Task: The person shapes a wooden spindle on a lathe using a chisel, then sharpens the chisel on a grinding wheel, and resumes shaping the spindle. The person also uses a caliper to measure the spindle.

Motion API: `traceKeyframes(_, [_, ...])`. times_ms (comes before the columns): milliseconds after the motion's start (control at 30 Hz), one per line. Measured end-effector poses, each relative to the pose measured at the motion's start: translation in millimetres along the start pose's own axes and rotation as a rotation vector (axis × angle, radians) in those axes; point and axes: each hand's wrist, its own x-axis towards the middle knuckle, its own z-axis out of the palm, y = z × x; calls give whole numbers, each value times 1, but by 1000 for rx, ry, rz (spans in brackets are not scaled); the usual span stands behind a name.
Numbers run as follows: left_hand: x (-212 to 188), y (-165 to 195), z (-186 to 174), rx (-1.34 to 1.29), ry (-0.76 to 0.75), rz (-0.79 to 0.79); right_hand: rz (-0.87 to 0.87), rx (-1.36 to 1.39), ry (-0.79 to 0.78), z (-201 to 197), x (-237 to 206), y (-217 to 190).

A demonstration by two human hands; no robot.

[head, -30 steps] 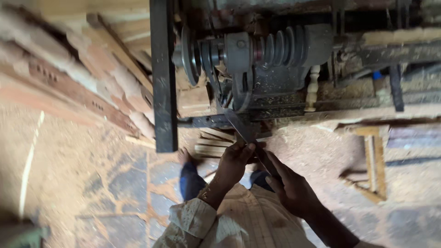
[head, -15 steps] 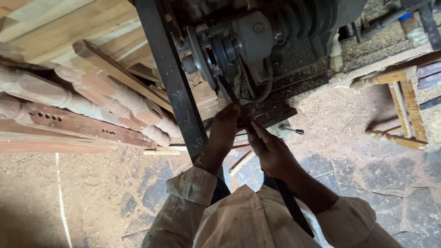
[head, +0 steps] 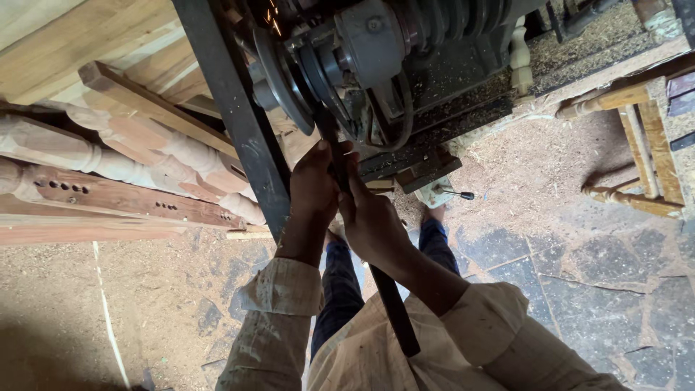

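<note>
A black drive belt (head: 395,313) runs from a grey pulley (head: 279,80) on a dark motor (head: 376,40) down toward my body. My left hand (head: 311,185) is wrapped round the belt just below the pulley. My right hand (head: 371,221) grips the same belt right under the left, the two hands touching. The stretch of belt between the fingers is hidden. Sawdust coats the motor's base plate (head: 449,101).
A black steel post (head: 232,116) of the machine frame stands just left of my hands. Turned wooden legs and planks (head: 108,163) are stacked at the left. A wooden stool frame (head: 641,152) lies at the right. Sawdust covers the stone floor (head: 579,275).
Both hands have come together and closed on the belt below the pulley. The view has swung closer to the motor, and the belt now shows down to my chest.
</note>
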Motion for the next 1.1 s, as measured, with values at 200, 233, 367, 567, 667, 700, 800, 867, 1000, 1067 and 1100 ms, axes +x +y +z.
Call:
traceKeyframes(200, [-13,-10,-6,85,-109,40,-17,71,-99,-10,-17,5])
traceKeyframes(233, [-17,-12,-6,93,-130,37,-28,79,-107,-15,-19,7])
traceKeyframes(367, [-24,-14,-1,9,-165,-17,-52,2,-128,-32,-28,16])
traceKeyframes(567, [-26,-12,10,-5,-238,-70,-92,-53,-214,-66,-27,20])
traceKeyframes(667, [-27,-12,13,58,-238,-110,8,-82,-312,-86,-27,17])
traceKeyframes(700, [-26,-12,14,51,-263,-101,-26,-82,-309,-94,-25,16])
traceKeyframes(800, [-24,-14,17,45,-316,-78,-29,-155,-380,-111,-17,18])
traceKeyframes(867, [-21,-16,19,60,-326,-70,14,-172,-448,-122,-11,24])
traceKeyframes(1000, [-18,-20,22,33,-402,-61,3,-193,-502,-137,-2,46])
traceKeyframes(1067, [-17,-22,24,48,-433,-30,-225,-52,-485,-144,4,56])
traceKeyframes(1100, [-16,-23,25,52,-433,-24,-340,20,-476,-146,6,59])
